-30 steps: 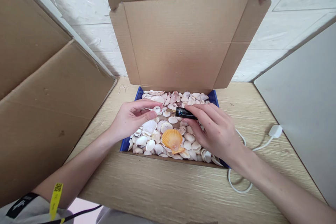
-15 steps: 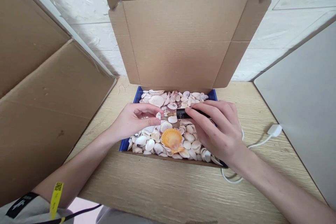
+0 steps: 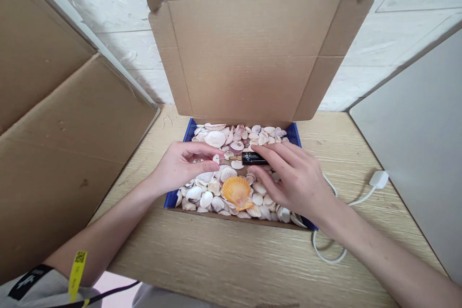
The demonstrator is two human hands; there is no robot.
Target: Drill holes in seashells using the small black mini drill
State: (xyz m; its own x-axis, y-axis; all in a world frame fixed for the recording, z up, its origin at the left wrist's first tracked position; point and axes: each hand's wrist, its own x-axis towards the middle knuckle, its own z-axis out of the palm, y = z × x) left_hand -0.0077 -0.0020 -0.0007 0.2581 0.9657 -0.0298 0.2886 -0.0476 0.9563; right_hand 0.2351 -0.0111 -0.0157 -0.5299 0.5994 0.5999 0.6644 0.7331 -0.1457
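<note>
Between the thumb and fingers of my left hand (image 3: 184,166) is a small white seashell (image 3: 216,159), held above the box. My right hand (image 3: 290,173) grips a black mini electric drill (image 3: 252,158) with a brass chuck that points left at the shell. A thin bit is hard to make out, so I cannot tell whether it touches the shell. Below both hands, many loose seashells (image 3: 206,199) fill a blue-sided cardboard box (image 3: 175,198). A large orange scallop shell (image 3: 236,191) lies on top of them near the front.
The box's tall brown lid (image 3: 249,53) stands raised at the back against a white brick wall (image 3: 119,53). Cardboard (image 3: 72,144) leans at left, and a pale panel (image 3: 415,130) at right. A white cable (image 3: 330,261) with a connector (image 3: 379,179) lies on the wooden table (image 3: 216,260).
My right hand has shifted slightly left and regripped the drill, with its fingers and thumb now differently placed. The white cable has moved a little to the right. My left hand is almost still.
</note>
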